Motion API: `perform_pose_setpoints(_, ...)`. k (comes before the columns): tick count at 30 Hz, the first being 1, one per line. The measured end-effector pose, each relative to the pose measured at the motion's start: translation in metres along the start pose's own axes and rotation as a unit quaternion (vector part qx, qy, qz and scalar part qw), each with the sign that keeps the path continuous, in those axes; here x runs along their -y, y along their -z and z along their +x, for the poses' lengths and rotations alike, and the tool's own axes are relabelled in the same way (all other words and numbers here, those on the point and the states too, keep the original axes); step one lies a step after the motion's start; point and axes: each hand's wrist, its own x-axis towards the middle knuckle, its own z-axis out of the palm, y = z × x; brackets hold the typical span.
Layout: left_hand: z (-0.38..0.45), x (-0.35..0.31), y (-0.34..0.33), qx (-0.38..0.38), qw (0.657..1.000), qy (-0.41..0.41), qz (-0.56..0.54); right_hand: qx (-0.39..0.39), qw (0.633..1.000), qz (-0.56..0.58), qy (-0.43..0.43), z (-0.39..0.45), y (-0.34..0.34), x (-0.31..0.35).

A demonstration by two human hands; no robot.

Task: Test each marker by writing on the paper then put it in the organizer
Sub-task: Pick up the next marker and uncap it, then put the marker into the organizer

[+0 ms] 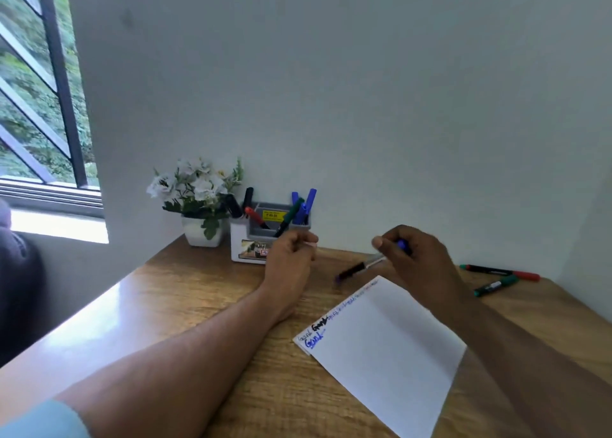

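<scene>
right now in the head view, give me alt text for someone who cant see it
Over a wooden desk, the right hand grips a blue marker above a sheet of paper with test scribbles along one edge, while the left hand hovers curled near an organizer holding several markers. A red marker and a green marker lie at right.

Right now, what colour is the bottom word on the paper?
Blue, on the paper; head view.
</scene>
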Motion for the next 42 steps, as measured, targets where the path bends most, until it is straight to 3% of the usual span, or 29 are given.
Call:
perform_pose_setpoints(4, 0.004, 0.0, 0.005, -0.036, 0.999, -0.005, 0.018, -0.086, 0.994, 0.061, 0.015, 0.019, 0.0, 0.017)
perform_pose_setpoints(7, 0.007, 0.002, 0.009, -0.056, 0.998, 0.022, 0.018, -0.091, 0.983, 0.16, 0.026, 0.042, -0.005, 0.036)
perform_pose_setpoints(11, 0.006, 0.001, 0.009, -0.047, 0.998, 0.025, 0.022, -0.099, 0.976, 0.182, 0.063, 0.08, -0.019, 0.057)
perform_pose_setpoints(17, 0.008, 0.003, 0.009, -0.041, 0.998, 0.013, 0.047, 0.006, 0.995, 0.078, 0.067, 0.109, -0.056, 0.061)
perform_pose_setpoints(20, 0.008, 0.004, 0.009, -0.036, 0.997, 0.001, 0.066, 0.059, 0.995, -0.029, 0.072, 0.112, -0.068, 0.057)
perform_pose_setpoints(25, 0.008, 0.004, 0.009, -0.027, 0.997, 0.0, 0.072, 0.028, 0.993, -0.028, 0.109, 0.117, -0.059, 0.074)
perform_pose_setpoints(30, 0.007, 0.003, 0.009, -0.019, 0.996, -0.006, 0.083, 0.022, 0.976, -0.133, 0.173, 0.131, -0.042, 0.079)
perform_pose_setpoints(37, 0.005, 0.001, 0.008, -0.016, 0.996, -0.002, 0.086, 0.143, 0.941, -0.25, 0.175, 0.133, -0.053, 0.083)
perform_pose_setpoints(42, 0.004, 0.002, 0.008, 0.001, 0.994, -0.02, 0.104, 0.266, 0.921, -0.265, 0.101, 0.128, -0.063, 0.085)
